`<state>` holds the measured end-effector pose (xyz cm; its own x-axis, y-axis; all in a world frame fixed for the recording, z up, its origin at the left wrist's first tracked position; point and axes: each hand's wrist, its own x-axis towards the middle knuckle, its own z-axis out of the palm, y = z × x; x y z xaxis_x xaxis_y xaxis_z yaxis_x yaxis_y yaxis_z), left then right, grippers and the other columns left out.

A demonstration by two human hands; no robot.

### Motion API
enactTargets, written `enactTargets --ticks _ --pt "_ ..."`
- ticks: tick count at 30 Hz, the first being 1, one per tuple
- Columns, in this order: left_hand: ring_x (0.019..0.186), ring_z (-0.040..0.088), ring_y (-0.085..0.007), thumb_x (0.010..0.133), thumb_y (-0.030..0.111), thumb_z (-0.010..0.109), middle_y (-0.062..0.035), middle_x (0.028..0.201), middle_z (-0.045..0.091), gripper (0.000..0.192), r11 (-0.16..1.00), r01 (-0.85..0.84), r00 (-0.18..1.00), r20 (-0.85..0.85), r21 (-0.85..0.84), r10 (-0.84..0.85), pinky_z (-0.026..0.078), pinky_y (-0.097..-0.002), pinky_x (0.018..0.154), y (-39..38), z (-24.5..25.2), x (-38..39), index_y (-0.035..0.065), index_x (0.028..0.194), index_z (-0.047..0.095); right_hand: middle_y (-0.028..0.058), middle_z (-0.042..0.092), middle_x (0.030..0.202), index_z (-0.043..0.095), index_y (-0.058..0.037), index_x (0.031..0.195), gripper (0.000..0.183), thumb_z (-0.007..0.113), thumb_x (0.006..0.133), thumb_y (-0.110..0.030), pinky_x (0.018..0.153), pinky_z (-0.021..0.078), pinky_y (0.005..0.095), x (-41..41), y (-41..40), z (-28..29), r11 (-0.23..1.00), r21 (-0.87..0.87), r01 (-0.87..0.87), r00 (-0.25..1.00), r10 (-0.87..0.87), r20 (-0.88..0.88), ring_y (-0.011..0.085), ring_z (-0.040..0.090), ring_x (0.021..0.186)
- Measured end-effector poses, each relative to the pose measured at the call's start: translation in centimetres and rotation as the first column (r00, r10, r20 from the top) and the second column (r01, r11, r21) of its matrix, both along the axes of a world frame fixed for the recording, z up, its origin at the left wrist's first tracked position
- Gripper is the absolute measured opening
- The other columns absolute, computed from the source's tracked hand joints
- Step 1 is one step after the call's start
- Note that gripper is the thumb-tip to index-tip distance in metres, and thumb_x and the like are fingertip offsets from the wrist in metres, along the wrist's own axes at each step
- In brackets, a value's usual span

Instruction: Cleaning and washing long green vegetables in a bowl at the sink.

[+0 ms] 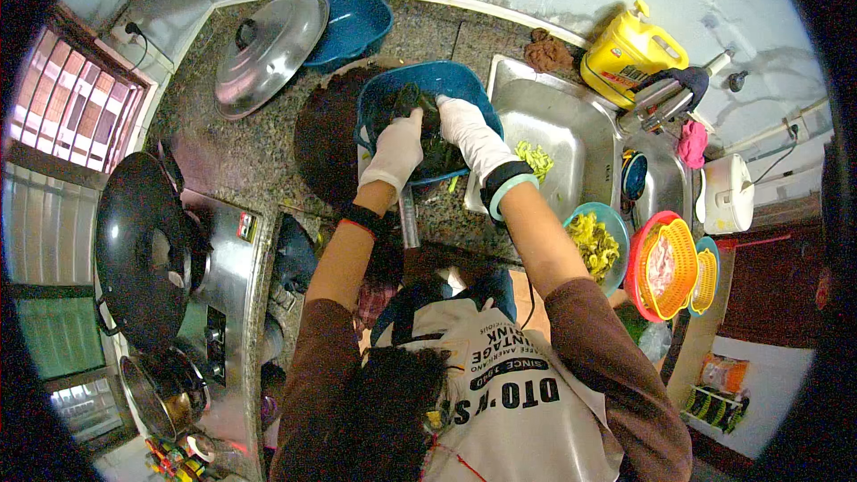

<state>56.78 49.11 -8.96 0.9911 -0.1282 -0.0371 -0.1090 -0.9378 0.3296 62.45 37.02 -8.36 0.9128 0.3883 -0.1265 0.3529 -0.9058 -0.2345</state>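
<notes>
Both my hands wear white gloves and reach into a blue plastic basin (462,75). Inside it lies a dark, wet-looking mass (410,99), perhaps leafy greens, too dim to name surely. My left hand (396,150) has its fingers closed around part of this mass. Across from it, my right hand (469,127) dips in at the basin's right side, its fingertips partly hidden. The basin rests over a dark round chopping board (323,140). From beneath its near edge sticks out a metal handle (409,221), probably a cleaver's.
Chopped green pieces (533,159) lie in the steel sink (556,117) at right. Near it stand a bowl of yellow-green vegetables (594,241) and a yellow basket (684,268) holding pale meat. A metal lid (274,57) leans on another blue basin (351,23). Left is a black wok (137,234).
</notes>
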Motion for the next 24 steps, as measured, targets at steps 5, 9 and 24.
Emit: enactTargets --ticks 5,9,24 --pt "0.077 0.055 -0.0339 0.066 0.0 0.048 -0.0206 0.079 0.056 0.036 1.0 0.011 1.0 0.0 0.013 -0.011 0.044 -0.0408 0.067 -0.4 0.9 0.1 -0.0019 0.102 0.043 0.0166 0.058 0.084 0.05 -0.002 0.092 0.027 0.051 0.066 -0.009 0.068 0.0452 0.0361 0.4 -0.4 0.1 0.996 -0.086 -0.015 0.999 0.012 -0.032 0.0304 0.055 0.082" --pt "0.074 0.056 -0.0331 0.068 0.001 0.046 -0.0202 0.077 0.056 0.031 0.998 -0.036 0.999 0.023 0.05 0.035 0.045 -0.0405 0.065 -0.2 0.3 0.3 -0.0037 0.098 0.045 0.0134 0.058 0.088 0.055 -0.0047 0.087 0.022 0.054 0.067 -0.015 0.07 0.0457 0.0341 0.2 0.4 0.5 0.991 -0.134 0.023 0.997 -0.032 -0.065 0.0262 0.056 0.085" --pt "0.087 0.053 -0.0301 0.066 0.011 0.055 -0.0188 0.095 0.053 0.058 0.996 -0.04 0.997 -0.069 -0.074 0.034 0.044 -0.0367 0.073 0.3 1.5 0.1 0.002 0.119 0.033 0.0191 0.055 0.092 0.048 0.0008 0.096 0.03 0.052 0.068 -0.008 0.073 0.0443 0.0355 0.6 0.1 0.8 0.991 -0.101 0.086 0.988 -0.098 -0.119 0.0305 0.053 0.089"
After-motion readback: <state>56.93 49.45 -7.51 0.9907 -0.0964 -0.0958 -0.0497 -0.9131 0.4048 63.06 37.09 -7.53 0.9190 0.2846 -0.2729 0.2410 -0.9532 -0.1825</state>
